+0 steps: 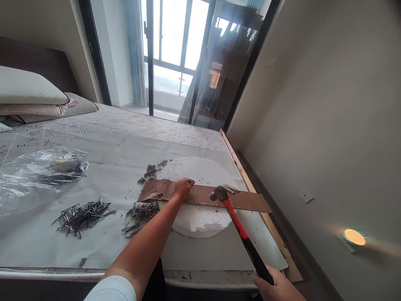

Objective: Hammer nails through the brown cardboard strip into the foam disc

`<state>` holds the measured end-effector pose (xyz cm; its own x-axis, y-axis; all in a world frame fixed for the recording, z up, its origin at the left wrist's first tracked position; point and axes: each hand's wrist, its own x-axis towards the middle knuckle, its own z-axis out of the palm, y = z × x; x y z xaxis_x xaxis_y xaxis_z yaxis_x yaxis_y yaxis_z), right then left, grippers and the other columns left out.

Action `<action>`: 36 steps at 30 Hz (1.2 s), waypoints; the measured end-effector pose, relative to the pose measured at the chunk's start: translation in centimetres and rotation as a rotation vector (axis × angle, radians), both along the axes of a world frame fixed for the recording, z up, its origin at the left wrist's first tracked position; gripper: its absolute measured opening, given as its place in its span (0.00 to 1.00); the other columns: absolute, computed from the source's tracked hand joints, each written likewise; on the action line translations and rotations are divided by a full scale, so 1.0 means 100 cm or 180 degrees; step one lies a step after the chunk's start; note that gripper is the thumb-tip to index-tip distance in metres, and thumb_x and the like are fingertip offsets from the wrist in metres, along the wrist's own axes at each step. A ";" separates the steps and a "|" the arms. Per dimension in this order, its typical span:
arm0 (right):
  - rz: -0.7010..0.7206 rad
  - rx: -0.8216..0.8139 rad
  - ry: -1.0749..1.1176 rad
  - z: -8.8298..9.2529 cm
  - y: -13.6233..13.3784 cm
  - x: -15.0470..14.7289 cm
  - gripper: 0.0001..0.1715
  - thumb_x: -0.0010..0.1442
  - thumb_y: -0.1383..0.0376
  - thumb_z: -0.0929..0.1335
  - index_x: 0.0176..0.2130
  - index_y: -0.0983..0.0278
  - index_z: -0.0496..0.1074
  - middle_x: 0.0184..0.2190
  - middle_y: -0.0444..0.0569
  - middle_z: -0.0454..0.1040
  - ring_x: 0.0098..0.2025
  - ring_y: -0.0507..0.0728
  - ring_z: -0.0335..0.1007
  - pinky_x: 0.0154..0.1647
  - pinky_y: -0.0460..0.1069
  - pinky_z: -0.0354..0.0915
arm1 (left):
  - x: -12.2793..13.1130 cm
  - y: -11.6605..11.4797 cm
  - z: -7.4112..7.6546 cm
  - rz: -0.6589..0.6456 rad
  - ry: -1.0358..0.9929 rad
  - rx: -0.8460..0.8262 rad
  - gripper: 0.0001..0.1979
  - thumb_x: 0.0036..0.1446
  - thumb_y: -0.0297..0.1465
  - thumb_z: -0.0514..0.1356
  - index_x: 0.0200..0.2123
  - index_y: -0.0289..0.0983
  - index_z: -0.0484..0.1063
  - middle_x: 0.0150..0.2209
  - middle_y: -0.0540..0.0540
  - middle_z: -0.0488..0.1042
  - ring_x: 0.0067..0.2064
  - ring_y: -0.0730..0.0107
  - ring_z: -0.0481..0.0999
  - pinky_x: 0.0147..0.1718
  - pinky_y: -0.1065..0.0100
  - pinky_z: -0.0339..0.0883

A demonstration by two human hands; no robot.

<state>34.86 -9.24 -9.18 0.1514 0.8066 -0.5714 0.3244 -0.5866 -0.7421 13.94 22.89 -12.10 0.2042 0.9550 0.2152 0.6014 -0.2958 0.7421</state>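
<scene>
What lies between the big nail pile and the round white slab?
In the head view, a heap of small grey pieces and a few loose nails lie between the nail pile and the white slab.

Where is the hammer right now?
The hammer is right of centre in the head view, its handle gripped by the right hand at the bottom edge, its head seen against the brown strip, right of the left hand.

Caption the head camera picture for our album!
Right hand grips a red-and-black claw hammer; left hand over a long brown perforated strip.

Dull metal hammer head [221, 193], glossy plastic bag [34, 167]
</scene>
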 end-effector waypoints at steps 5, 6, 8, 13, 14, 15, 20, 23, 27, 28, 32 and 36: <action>0.0055 -0.0089 0.0381 0.043 0.057 -0.012 0.23 0.48 0.47 0.64 0.30 0.61 0.54 0.14 0.32 0.47 0.11 0.44 0.41 0.11 0.42 0.44 | -0.001 -0.006 0.004 -0.0045 0.0399 -0.0046 0.15 0.55 0.38 0.52 0.34 0.39 0.77 0.35 0.45 0.78 0.35 0.69 0.73 0.30 0.72 0.57; 0.0034 -0.0096 0.0386 0.052 0.068 -0.015 0.21 0.49 0.49 0.65 0.30 0.61 0.53 0.14 0.32 0.48 0.12 0.44 0.41 0.11 0.42 0.44 | -0.001 -0.007 0.005 -0.0030 0.0488 -0.0050 0.16 0.56 0.39 0.52 0.34 0.39 0.77 0.34 0.45 0.78 0.35 0.69 0.73 0.30 0.72 0.56; 0.0048 -0.0046 0.0392 0.068 0.086 -0.021 0.20 0.50 0.52 0.65 0.29 0.61 0.52 0.14 0.32 0.48 0.12 0.43 0.42 0.12 0.41 0.44 | -0.001 -0.008 0.005 0.0016 0.0615 -0.0027 0.16 0.56 0.39 0.51 0.34 0.39 0.77 0.34 0.45 0.78 0.35 0.68 0.73 0.29 0.72 0.55; 0.0124 -0.0028 0.0371 0.077 0.117 -0.032 0.21 0.51 0.54 0.66 0.27 0.61 0.50 0.14 0.33 0.50 0.12 0.43 0.42 0.12 0.41 0.44 | -0.002 -0.008 0.000 0.0029 0.0707 0.0055 0.16 0.57 0.39 0.50 0.34 0.40 0.76 0.35 0.44 0.77 0.36 0.67 0.73 0.30 0.72 0.56; 0.0176 -0.0114 0.0348 0.076 0.120 -0.033 0.21 0.51 0.55 0.66 0.26 0.61 0.49 0.14 0.33 0.50 0.13 0.43 0.42 0.12 0.41 0.44 | -0.002 -0.007 -0.001 0.0034 0.0724 0.0059 0.16 0.57 0.39 0.50 0.34 0.40 0.76 0.35 0.44 0.77 0.36 0.67 0.73 0.31 0.72 0.57; 0.0231 -0.0190 0.0309 0.075 0.123 -0.034 0.21 0.51 0.55 0.66 0.26 0.60 0.49 0.14 0.33 0.50 0.13 0.43 0.42 0.12 0.41 0.44 | -0.002 -0.007 -0.002 0.0043 0.0743 0.0049 0.16 0.56 0.38 0.50 0.35 0.40 0.76 0.36 0.44 0.77 0.37 0.67 0.73 0.31 0.72 0.57; 0.0146 -0.0005 0.0199 0.079 0.125 -0.035 0.19 0.51 0.56 0.66 0.27 0.61 0.51 0.14 0.32 0.48 0.13 0.43 0.41 0.12 0.42 0.44 | -0.001 -0.007 -0.006 0.0014 0.0840 0.0002 0.16 0.56 0.38 0.50 0.36 0.41 0.76 0.38 0.43 0.77 0.39 0.66 0.73 0.33 0.70 0.58; 0.0089 0.0042 0.0185 0.079 0.123 -0.038 0.19 0.51 0.56 0.66 0.27 0.61 0.51 0.14 0.32 0.49 0.12 0.43 0.41 0.12 0.42 0.43 | -0.001 -0.008 -0.003 0.0019 0.0878 -0.0025 0.17 0.56 0.39 0.50 0.36 0.40 0.76 0.38 0.43 0.77 0.39 0.65 0.73 0.33 0.70 0.59; 0.0242 -0.0332 0.0221 0.067 0.122 -0.042 0.18 0.51 0.58 0.66 0.27 0.60 0.50 0.13 0.32 0.49 0.12 0.43 0.41 0.12 0.42 0.43 | -0.001 -0.010 -0.001 0.0064 0.0999 -0.0063 0.15 0.55 0.36 0.51 0.34 0.38 0.76 0.37 0.40 0.76 0.39 0.62 0.74 0.34 0.68 0.59; 0.0255 -0.0355 0.0262 0.064 0.121 -0.042 0.18 0.52 0.57 0.66 0.27 0.60 0.50 0.14 0.32 0.50 0.12 0.43 0.42 0.12 0.42 0.43 | 0.000 -0.010 -0.001 0.0055 0.1046 -0.0061 0.15 0.54 0.35 0.52 0.33 0.37 0.76 0.37 0.39 0.76 0.39 0.61 0.73 0.34 0.67 0.60; 0.0159 -0.0111 0.0365 0.064 0.118 -0.038 0.19 0.52 0.55 0.65 0.27 0.60 0.50 0.14 0.33 0.49 0.13 0.43 0.42 0.12 0.42 0.44 | 0.001 -0.010 -0.003 0.0016 0.0992 -0.0036 0.13 0.52 0.34 0.53 0.30 0.36 0.76 0.36 0.39 0.76 0.38 0.60 0.73 0.34 0.66 0.60; 0.0182 -0.0095 0.0285 0.059 0.117 -0.038 0.18 0.54 0.55 0.64 0.27 0.60 0.51 0.15 0.33 0.50 0.13 0.44 0.43 0.12 0.42 0.45 | -0.007 -0.004 -0.003 -0.0076 0.0234 -0.0121 0.11 0.48 0.30 0.55 0.33 0.37 0.75 0.33 0.44 0.76 0.35 0.67 0.72 0.32 0.70 0.60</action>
